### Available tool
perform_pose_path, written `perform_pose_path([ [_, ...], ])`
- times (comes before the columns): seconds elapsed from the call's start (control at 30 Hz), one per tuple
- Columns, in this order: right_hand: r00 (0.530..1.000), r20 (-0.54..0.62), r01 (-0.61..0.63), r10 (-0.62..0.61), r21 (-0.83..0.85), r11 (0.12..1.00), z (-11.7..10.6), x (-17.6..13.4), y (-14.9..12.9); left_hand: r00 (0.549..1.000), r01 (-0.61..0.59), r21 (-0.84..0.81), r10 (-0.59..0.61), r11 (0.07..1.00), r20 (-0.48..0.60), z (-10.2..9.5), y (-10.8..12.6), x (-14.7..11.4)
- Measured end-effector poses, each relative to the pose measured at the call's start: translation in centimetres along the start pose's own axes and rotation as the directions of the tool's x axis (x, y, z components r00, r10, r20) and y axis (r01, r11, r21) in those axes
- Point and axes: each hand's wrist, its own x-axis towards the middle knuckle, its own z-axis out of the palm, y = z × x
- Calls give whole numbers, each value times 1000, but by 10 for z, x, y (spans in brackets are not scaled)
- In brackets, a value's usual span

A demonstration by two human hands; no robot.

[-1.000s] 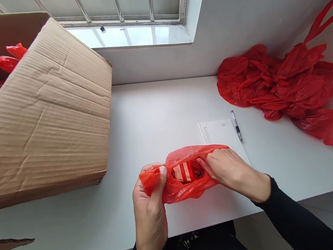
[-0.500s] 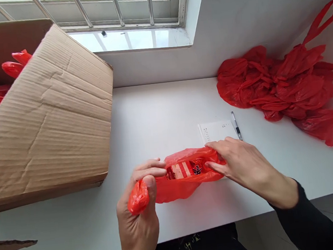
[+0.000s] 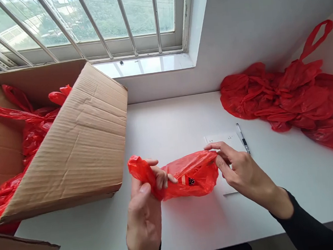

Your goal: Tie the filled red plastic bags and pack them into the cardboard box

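Over the table's near middle I hold a thin red plastic bag (image 3: 185,168) in both hands. My left hand (image 3: 146,209) is closed around its gathered left end, and a twisted tuft of plastic sticks up above the thumb. My right hand (image 3: 235,165) pinches the bag's right edge between thumb and fingers. Inside lies a red packet (image 3: 189,181) with pale stripes and black lettering, mostly covered by the plastic. Beneath and behind my right hand, a white notepad (image 3: 215,139) with handwriting lies partly hidden.
A large open cardboard box (image 3: 76,137) with knotted red bags (image 3: 34,133) inside fills the left. Its torn flap (image 3: 19,247) juts out below. A pen (image 3: 243,138) lies beside the notepad. Red plastic bags (image 3: 283,90) are heaped against the right wall. A barred window (image 3: 100,25) is behind.
The view has tilted up. My left hand has turned and lifted the tuft higher. The bag's opening has narrowed, and the plastic covers more of the packet.
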Motion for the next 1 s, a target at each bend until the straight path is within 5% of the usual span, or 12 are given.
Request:
perform_pose_path([
  [0.13, 995, -88, 53, -48, 57, 997, 7, 3, -4, 999, 33, 25, -32, 999, -33, 1, -3, 4],
  [0.23, 981, -111, 150, -158, -78, 986, 17, 3, -5, 999, 39, 36, -39, 999, -8, 2, -5, 5],
  [0.33, 954, 12, 287, -300, -330, 899, 30, 5, -3, 997, 71, 28, -72, 997, 17, 4, -6, 4],
  [0.47, 938, 199, 347, -285, -485, 803, 45, 12, 3, 991, 131, 7, -132, 991, 27, 3, -11, 1],
  [0.8, 826, 281, 560, -488, -309, 769, 68, 7, 40, 990, 138, 21, -139, 990, 20, -1, -22, -3],
  [1.0, 777, 244, 620, -581, -134, 773, 51, 7, 17, 992, 123, 19, -122, 992, -37, -7, -21, 2],
])
